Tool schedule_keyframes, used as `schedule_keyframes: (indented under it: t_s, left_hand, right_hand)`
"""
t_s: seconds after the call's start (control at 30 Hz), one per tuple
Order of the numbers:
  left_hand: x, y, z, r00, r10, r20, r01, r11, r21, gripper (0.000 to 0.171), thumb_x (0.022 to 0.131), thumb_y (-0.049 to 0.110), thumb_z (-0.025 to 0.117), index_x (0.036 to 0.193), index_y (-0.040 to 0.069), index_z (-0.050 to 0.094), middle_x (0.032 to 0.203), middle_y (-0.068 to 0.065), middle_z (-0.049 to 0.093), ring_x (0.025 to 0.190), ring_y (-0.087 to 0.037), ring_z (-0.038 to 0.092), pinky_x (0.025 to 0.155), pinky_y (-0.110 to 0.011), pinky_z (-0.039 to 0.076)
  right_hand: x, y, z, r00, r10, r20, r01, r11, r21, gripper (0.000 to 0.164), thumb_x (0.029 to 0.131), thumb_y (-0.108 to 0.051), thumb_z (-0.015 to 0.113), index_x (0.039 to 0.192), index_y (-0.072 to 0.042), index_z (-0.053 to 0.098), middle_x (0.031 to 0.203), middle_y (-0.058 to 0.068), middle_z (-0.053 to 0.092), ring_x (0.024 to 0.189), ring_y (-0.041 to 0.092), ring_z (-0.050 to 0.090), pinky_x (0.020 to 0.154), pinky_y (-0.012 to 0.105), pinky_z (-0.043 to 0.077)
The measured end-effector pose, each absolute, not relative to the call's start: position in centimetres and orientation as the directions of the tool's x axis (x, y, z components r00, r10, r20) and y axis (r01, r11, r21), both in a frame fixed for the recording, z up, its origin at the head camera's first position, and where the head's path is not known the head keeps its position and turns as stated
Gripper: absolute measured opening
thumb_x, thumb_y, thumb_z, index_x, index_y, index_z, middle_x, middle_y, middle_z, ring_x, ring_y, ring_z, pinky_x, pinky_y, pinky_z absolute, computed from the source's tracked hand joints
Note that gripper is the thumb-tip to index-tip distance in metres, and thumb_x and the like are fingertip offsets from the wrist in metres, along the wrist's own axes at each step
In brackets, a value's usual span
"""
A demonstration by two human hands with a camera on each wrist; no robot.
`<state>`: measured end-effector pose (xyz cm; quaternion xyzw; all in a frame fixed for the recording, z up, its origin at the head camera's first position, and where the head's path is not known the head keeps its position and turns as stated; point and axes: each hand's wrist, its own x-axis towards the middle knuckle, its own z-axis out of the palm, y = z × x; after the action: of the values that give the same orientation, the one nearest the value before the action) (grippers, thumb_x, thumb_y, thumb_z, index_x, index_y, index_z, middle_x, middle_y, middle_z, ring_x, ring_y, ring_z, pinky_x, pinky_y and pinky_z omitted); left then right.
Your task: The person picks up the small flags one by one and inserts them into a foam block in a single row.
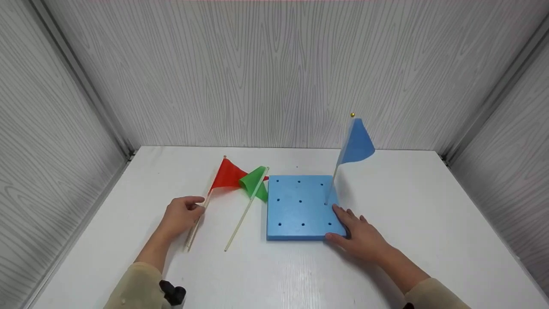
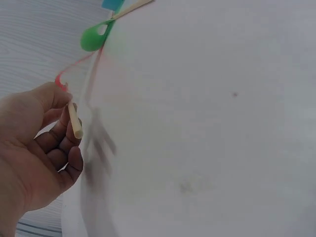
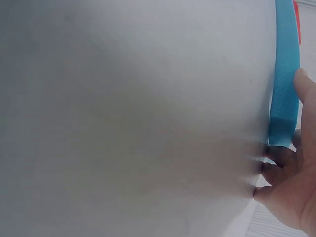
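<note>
My left hand (image 1: 182,216) pinches the wooden stick (image 2: 75,121) of a red flag (image 1: 227,174) between thumb and fingers. The stick's lower end pokes out below the fingers. A green flag (image 1: 254,181) lies just right of it, its cloth overlapping the red cloth. A square light-blue board (image 1: 289,212) with rows of small holes sits farther right. One blue flag (image 1: 358,143) stands in a hole at the board's right edge, leaning slightly right. My right hand (image 1: 362,240) holds the board's near right corner, thumb at the front edge and fingers along the right side.
A white tabletop (image 1: 274,274) carries everything. Grey wood-grain panels rise at the back (image 1: 274,77), left (image 1: 55,128) and right (image 1: 506,141). The green flag's bare stick (image 1: 238,229) points toward the near side, between my left hand and the board.
</note>
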<state>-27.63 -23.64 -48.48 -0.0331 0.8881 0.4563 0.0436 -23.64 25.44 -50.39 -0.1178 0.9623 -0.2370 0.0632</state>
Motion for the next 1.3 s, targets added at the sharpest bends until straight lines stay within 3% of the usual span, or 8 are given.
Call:
schedule_keyframes:
  t_s: [0.13, 0.23, 0.43, 0.63, 0.9, 1.3]
  left_hand:
    - [-27.9, -23.5, -47.4, -0.990, -0.036, -0.133, -0.132, 0.529, 0.838, 0.039, 0.106, 0.015, 0.061, 0.140, -0.004, 0.064, 0.128, -0.020, 0.068, 0.109, -0.026, 0.063, 0.095, -0.033, 0.056]
    - [-28.1, -23.2, -46.5, -0.992, -0.040, -0.118, -0.122, 0.498, 0.858, 0.038, 0.107, 0.016, 0.061, 0.139, -0.004, 0.065, 0.131, -0.022, 0.067, 0.110, -0.026, 0.065, 0.093, -0.030, 0.056]
    - [-28.6, -22.3, -44.7, -0.998, -0.053, -0.035, -0.056, 0.462, 0.885, 0.031, 0.108, 0.015, 0.062, 0.133, -0.002, 0.068, 0.123, -0.020, 0.069, 0.101, -0.023, 0.064, 0.081, -0.021, 0.055]
    - [-29.0, -20.6, -42.8, -0.997, -0.047, 0.067, 0.041, 0.424, 0.905, 0.026, 0.107, 0.014, 0.063, 0.126, -0.001, 0.071, 0.111, -0.014, 0.070, 0.099, -0.023, 0.063, 0.081, -0.021, 0.055]
    - [-30.1, -16.8, -40.3, -0.986, 0.000, 0.168, 0.159, 0.326, 0.932, 0.019, 0.105, 0.010, 0.066, 0.121, 0.000, 0.072, 0.110, -0.018, 0.069, 0.096, -0.024, 0.065, 0.082, -0.022, 0.056]
    - [-30.8, -10.3, -37.6, -0.975, 0.090, 0.205, 0.221, 0.236, 0.947, 0.017, 0.105, 0.014, 0.069, 0.120, 0.009, 0.073, 0.113, -0.008, 0.069, 0.104, -0.024, 0.063, 0.090, -0.027, 0.059]
  right_hand:
    - [-23.7, 25.5, -50.4, -0.964, -0.257, -0.066, -0.197, 0.860, -0.470, 0.096, 0.095, -0.072, 0.063, 0.169, -0.018, 0.031, 0.167, 0.018, 0.037, 0.157, 0.039, 0.029, 0.126, 0.060, 0.019]
    - [-23.8, 25.6, -50.5, -0.964, -0.258, -0.063, -0.199, 0.860, -0.470, 0.096, 0.095, -0.071, 0.063, 0.169, -0.018, 0.031, 0.167, 0.018, 0.037, 0.156, 0.039, 0.030, 0.126, 0.061, 0.019]
    - [-23.8, 25.6, -50.5, -0.964, -0.255, -0.071, -0.193, 0.862, -0.469, 0.097, 0.095, -0.072, 0.063, 0.169, -0.019, 0.029, 0.168, 0.018, 0.036, 0.157, 0.039, 0.029, 0.126, 0.061, 0.019]
    - [-23.6, 25.7, -50.3, -0.965, -0.253, -0.067, -0.192, 0.857, -0.477, 0.097, 0.095, -0.071, 0.064, 0.169, -0.018, 0.030, 0.168, 0.018, 0.035, 0.157, 0.039, 0.029, 0.126, 0.060, 0.018]
    - [-23.4, 25.5, -50.0, -0.966, -0.249, -0.070, -0.185, 0.855, -0.485, 0.096, 0.095, -0.071, 0.063, 0.169, -0.018, 0.030, 0.168, 0.018, 0.036, 0.157, 0.039, 0.027, 0.126, 0.060, 0.019]
    - [-23.4, 25.0, -50.3, -0.965, -0.243, -0.095, -0.170, 0.861, -0.479, 0.098, 0.093, -0.075, 0.062, 0.169, -0.022, 0.028, 0.170, 0.016, 0.033, 0.158, 0.037, 0.025, 0.127, 0.058, 0.018]
